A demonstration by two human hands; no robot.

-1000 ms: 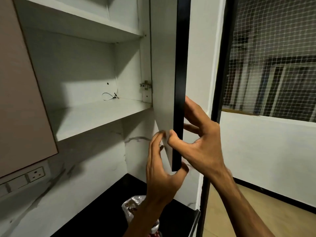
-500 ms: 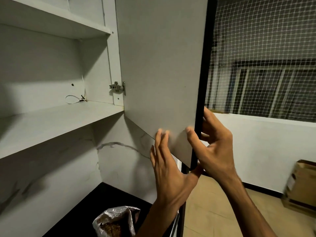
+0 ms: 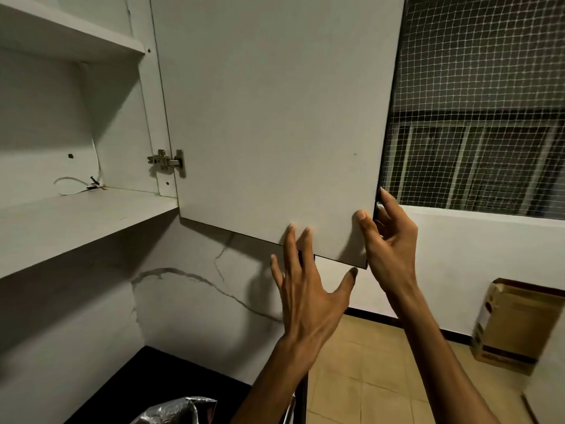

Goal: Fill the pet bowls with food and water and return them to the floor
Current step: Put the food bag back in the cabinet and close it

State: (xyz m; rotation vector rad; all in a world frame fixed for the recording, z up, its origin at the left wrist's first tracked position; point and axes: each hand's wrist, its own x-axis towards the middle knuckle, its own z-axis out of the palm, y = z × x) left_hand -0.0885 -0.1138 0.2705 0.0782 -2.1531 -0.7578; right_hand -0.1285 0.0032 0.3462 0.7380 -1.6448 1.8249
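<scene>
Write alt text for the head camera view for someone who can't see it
A person's right hand grips the free lower corner of an open white cabinet door while the left hand lays straight fingers against its inner face. Bare shelves show behind; a foil bag sits on the black counter below.

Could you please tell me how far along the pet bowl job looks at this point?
Early. Nothing looks finished: no bowls are in view. In hand: the right hand grips the open cabinet door by its edge, and the left hand lies flat against it. An opened foil bag sits on the black counter. Filling and returning bowls remain.
</scene>
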